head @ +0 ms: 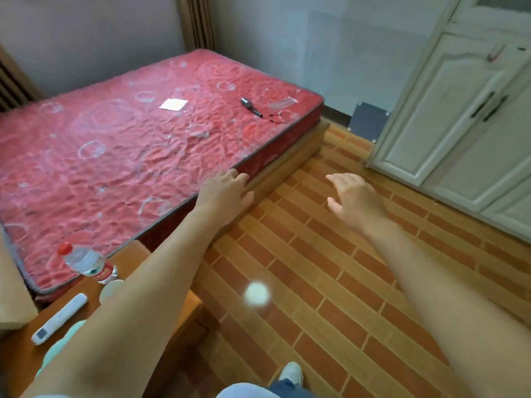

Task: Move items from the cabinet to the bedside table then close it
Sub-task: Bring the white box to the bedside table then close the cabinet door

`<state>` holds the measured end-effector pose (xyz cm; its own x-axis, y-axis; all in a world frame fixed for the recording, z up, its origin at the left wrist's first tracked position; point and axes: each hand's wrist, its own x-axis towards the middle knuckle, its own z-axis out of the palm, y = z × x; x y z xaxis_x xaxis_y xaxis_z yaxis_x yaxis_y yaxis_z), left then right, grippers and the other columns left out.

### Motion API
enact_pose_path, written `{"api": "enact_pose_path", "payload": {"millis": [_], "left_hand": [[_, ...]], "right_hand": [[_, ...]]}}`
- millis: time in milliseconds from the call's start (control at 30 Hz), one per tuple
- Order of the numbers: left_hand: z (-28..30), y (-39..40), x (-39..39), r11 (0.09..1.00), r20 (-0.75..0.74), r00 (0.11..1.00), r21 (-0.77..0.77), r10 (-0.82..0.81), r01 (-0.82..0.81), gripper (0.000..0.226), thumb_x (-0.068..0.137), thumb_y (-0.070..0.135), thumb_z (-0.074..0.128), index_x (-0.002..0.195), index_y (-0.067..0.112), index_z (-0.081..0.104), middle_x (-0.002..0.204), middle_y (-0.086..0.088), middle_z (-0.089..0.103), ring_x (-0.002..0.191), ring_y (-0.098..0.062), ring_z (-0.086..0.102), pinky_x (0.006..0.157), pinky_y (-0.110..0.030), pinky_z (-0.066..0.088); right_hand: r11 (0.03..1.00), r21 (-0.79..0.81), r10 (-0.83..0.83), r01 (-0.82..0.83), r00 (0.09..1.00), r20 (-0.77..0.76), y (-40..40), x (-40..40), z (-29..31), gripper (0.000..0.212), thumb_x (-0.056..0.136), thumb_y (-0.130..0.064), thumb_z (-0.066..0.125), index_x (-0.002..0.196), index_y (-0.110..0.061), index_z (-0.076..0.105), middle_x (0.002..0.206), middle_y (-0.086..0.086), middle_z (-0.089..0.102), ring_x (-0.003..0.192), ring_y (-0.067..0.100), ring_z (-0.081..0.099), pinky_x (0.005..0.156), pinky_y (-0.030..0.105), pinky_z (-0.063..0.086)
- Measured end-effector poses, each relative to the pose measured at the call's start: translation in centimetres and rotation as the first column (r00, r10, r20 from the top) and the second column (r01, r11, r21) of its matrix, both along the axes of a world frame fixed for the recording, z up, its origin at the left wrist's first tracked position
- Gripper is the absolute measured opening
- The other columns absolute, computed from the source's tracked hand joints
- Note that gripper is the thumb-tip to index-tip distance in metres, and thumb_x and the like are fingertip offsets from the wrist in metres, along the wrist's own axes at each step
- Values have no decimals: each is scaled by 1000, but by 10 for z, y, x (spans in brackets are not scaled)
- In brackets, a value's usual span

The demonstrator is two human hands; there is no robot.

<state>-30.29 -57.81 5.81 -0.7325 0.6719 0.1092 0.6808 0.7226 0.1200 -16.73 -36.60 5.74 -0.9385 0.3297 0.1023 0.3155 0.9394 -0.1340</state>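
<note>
Cabinet (pixel 448 110) cream, panelled doors shut, hands (pixel 227 191) empty, apart

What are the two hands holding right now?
Nothing. The left hand and the right hand are both open and empty, reaching out above the floor.

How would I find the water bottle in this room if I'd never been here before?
Start at the big red mattress and follow its near edge down to the wooden bedside table at the lower left. The water bottle stands there, just beyond a white remote control. It is the only clear plastic thing on the table, with a bright red cap and a red label.
</note>
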Motion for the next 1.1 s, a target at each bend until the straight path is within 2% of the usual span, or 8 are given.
{"api": "enact_pose_path", "payload": {"millis": [200, 367, 467, 733, 933, 1100], "left_hand": [[0, 116, 20, 976, -32, 975, -11, -218, 218, 42, 92, 39, 42, 124, 14, 50, 119, -9, 57, 111, -30, 53, 83, -40, 46], [1, 200, 57, 904, -42, 903, -31, -427, 426, 44, 91, 42, 45, 125, 16, 50, 121, -7, 57, 114, -27, 52, 88, -38, 44], [5, 239, 81, 834, -48, 833, -10, -551, 551, 47, 91, 42, 45, 131, 17, 46, 129, -7, 54, 118, -27, 50, 91, -39, 44], [12, 318, 146, 603, -18, 602, -20, -798, 798, 46, 91, 43, 44, 130, 19, 46, 129, -5, 54, 117, -26, 51, 90, -39, 44], [11, 341, 198, 454, -20, 454, -12, -891, 891, 46, 92, 43, 43, 131, 19, 45, 132, -5, 52, 118, -27, 50, 90, -40, 45], [2, 344, 243, 332, 15, 333, -37, -943, 942, 46, 92, 45, 41, 132, 20, 44, 131, -5, 52, 118, -27, 49, 88, -39, 46]], "right_hand": [[965, -16, -260, 260, 966, -5, 75, 69, 1, 47, 91, -20, 48, 137, -15, 38, 142, 4, 44, 133, 21, 34, 107, 37, 32], [881, -42, -472, 471, 881, -15, 107, 136, 6, 47, 91, -19, 48, 137, -15, 38, 143, 4, 42, 135, 21, 33, 110, 37, 29], [807, -59, -590, 588, 807, -26, 112, 175, 7, 47, 92, -20, 49, 137, -15, 37, 143, 4, 42, 135, 20, 32, 112, 37, 29], [560, -119, -828, 820, 556, -69, 99, 264, 14, 49, 92, -22, 49, 138, -15, 35, 144, 3, 39, 135, 20, 32, 111, 35, 28], [366, -111, -930, 924, 365, -37, 66, 316, 9, 50, 93, -26, 48, 139, -17, 33, 146, 1, 38, 136, 18, 32, 109, 33, 29], [258, -100, -966, 961, 258, -9, 37, 355, 5, 50, 92, -25, 49, 139, -15, 33, 144, 2, 40, 134, 19, 35, 108, 33, 31]]}}
